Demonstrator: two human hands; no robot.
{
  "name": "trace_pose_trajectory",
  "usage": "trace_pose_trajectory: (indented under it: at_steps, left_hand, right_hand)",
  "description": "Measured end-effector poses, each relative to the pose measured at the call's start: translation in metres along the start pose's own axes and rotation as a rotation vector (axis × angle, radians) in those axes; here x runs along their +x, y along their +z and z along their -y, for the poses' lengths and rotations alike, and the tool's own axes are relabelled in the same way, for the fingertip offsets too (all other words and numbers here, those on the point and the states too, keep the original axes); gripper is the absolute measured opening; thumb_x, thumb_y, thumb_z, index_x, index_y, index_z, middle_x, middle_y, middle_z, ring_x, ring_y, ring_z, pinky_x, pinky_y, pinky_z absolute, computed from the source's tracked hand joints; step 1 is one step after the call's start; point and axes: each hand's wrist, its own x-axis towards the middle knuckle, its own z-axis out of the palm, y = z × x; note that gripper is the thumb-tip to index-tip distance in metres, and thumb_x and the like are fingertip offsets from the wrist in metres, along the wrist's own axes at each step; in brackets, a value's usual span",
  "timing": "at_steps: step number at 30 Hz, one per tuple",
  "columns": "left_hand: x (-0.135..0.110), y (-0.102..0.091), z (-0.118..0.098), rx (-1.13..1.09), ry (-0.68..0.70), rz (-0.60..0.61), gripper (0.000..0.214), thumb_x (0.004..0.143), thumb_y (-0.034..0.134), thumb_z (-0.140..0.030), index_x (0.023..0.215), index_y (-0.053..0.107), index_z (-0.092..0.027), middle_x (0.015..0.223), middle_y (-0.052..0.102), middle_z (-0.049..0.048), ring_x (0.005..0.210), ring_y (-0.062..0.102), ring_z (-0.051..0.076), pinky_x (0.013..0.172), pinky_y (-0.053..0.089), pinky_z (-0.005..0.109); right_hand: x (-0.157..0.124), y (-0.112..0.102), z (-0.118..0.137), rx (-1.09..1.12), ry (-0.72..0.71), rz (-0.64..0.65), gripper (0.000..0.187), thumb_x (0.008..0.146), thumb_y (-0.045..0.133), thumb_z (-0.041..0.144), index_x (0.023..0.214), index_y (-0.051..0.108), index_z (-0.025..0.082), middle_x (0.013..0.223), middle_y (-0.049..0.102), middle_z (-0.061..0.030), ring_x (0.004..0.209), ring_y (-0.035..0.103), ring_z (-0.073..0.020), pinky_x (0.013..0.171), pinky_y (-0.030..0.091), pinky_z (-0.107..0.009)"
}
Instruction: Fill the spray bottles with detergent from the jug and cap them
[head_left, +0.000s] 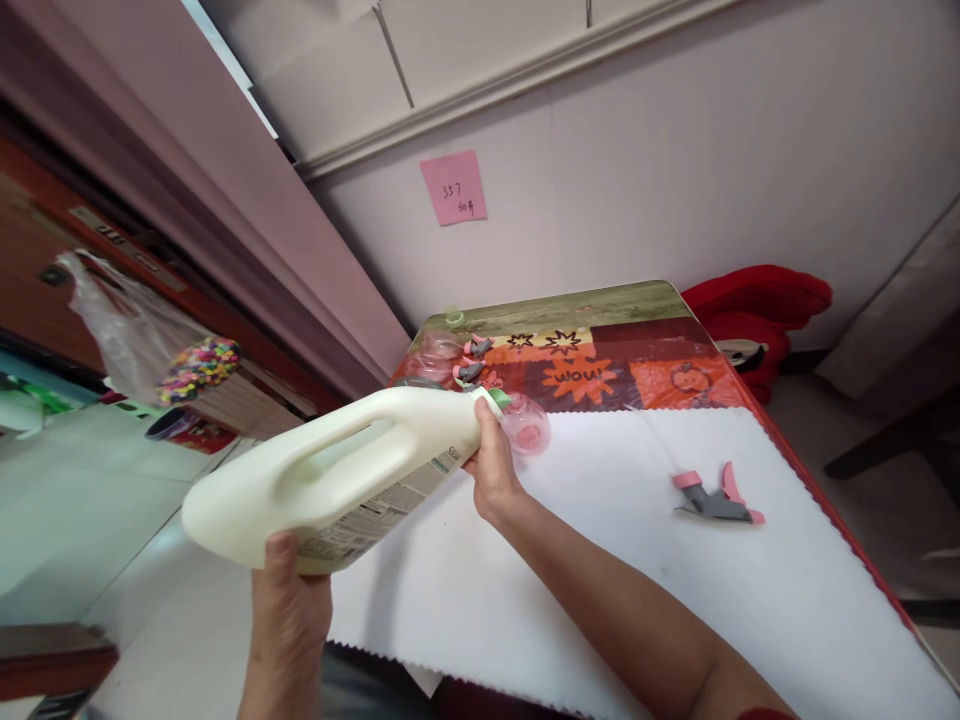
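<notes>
Cream-coloured bottle (360, 488), held in the air over the near left part of the table (600, 560), gripped at both ends: the left hand (291, 605) is closed round its base, the right hand (495, 465) round its neck. Its long axis runs from the base, near and to the left, to the neck, farther off and to the right, the green spout (499, 398) pointing towards a clear pink container (531, 428); whether they touch, or what that holds, I can't tell. Behind stand more clear pinkish containers (436, 352), contents unclear, and off to the right lies a pink-and-grey spray head (712, 503)
</notes>
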Motion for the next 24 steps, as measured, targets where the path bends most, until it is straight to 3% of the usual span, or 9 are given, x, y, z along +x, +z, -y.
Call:
trace_pose_trajectory:
  at_steps: [5, 15, 24]
  left_hand:
    - [-0.0007, 0.0008, -0.0016, 0.006, 0.021, 0.016, 0.068, 0.06, 0.087, -0.064, 0.118, 0.074, -0.031, 0.132, 0.071, -0.0011, 0.14, 0.05, 0.029, 0.117, 0.042, 0.042]
    - [-0.0005, 0.0001, -0.0001, -0.01, 0.018, 0.009, 0.072, 0.061, 0.087, -0.062, 0.125, 0.071, -0.033, 0.142, 0.066, -0.0031, 0.143, 0.047, 0.029, 0.119, 0.04, 0.041]
    - [-0.0015, 0.0025, -0.0029, 0.001, 0.015, -0.006, 0.071, 0.061, 0.087, -0.061, 0.123, 0.072, -0.032, 0.136, 0.069, -0.002, 0.14, 0.051, 0.028, 0.117, 0.043, 0.039]
  right_hand:
    - [-0.0003, 0.0001, 0.0005, -0.004, 0.006, 0.008, 0.056, 0.086, 0.062, 0.064, 0.125, 0.068, 0.023, 0.114, 0.077, -0.0054, 0.1, 0.069, -0.0211, 0.075, 0.057, -0.028]
    - [-0.0006, 0.0005, 0.0007, -0.007, 0.01, -0.009, 0.056, 0.086, 0.062, 0.064, 0.124, 0.068, 0.023, 0.112, 0.077, -0.0056, 0.097, 0.07, -0.0213, 0.075, 0.057, -0.029]
    - [-0.0027, 0.0012, 0.003, -0.015, 0.012, -0.001, 0.056, 0.087, 0.061, 0.065, 0.124, 0.067, 0.023, 0.112, 0.077, -0.0051, 0.097, 0.07, -0.0204, 0.074, 0.057, -0.028]
